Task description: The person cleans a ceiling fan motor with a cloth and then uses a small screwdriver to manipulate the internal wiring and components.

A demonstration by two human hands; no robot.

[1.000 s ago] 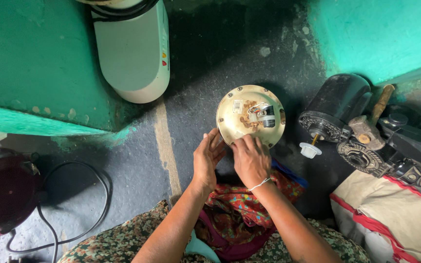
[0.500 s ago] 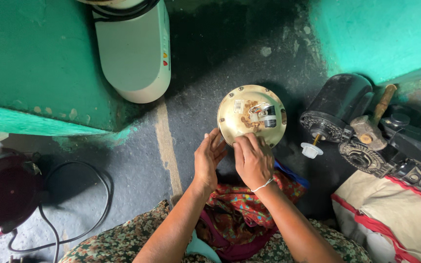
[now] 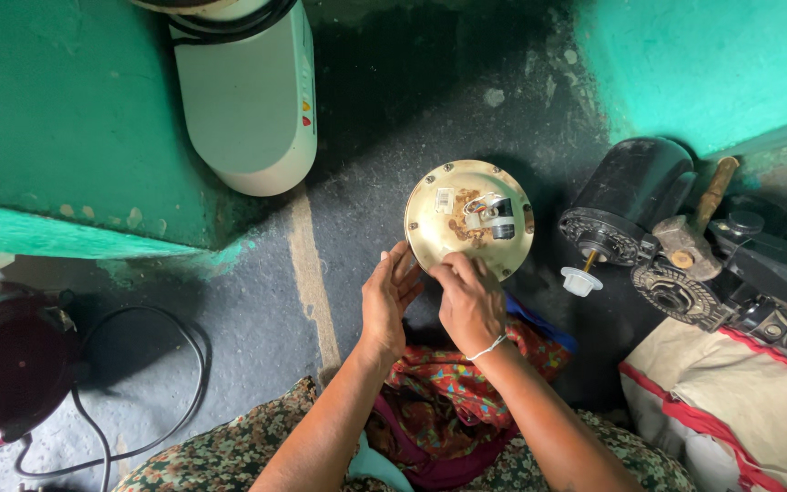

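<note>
A round brass-coloured metal plate [image 3: 453,232] with small parts and wires at its middle stands tilted over the dark floor. My right hand [image 3: 468,301] grips its lower edge, fingers curled over the rim. My left hand [image 3: 388,296] touches the plate's lower left edge with fingers partly spread. A thin white band sits on my right wrist. What my fingertips do at the rim is hidden.
A black electric motor [image 3: 626,196] and a hammer [image 3: 699,223] lie to the right, with a small white cap [image 3: 580,281] beside them. A white cylinder [image 3: 248,100] stands at the back. A dark red pot [image 3: 6,369] with a black cable [image 3: 166,383] is at left. Patterned cloth [image 3: 448,401] covers my lap.
The plate and both hands have stayed almost in place. My fingers have shifted slightly along the plate's lower edge.
</note>
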